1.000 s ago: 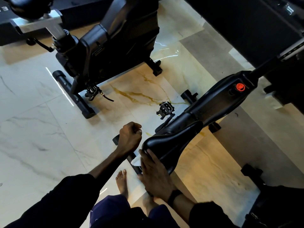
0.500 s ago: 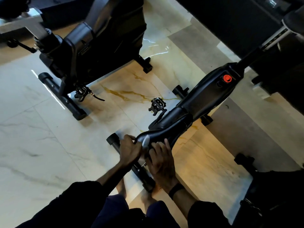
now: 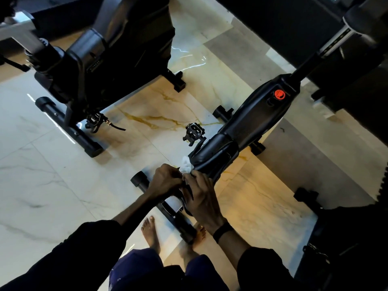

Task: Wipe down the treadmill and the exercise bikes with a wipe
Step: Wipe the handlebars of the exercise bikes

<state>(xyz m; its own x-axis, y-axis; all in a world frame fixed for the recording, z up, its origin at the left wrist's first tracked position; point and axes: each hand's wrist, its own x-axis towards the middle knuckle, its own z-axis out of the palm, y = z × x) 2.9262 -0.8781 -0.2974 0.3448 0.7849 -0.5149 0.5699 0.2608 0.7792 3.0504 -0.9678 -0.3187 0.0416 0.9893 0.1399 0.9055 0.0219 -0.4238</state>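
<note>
While both hands point(image 3: 182, 185) pinch crumpled white wipe point(image 3: 186, 166) — pressed against glossy black bike saddle point(image 3: 212, 158) — marble floor point(image 3: 52, 175) gleams.

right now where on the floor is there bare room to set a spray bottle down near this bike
Bare marble floor lies left of the near bike's rear stabiliser bar. Another free patch lies between the far bike and the near bike's pedal. It is crowded at the saddle, where both hands meet on the wipe.

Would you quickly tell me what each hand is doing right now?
Left hand: fingers curled, pinching the white wipe at the bike saddle.
Right hand: also holding the wipe, resting on the saddle.
</note>
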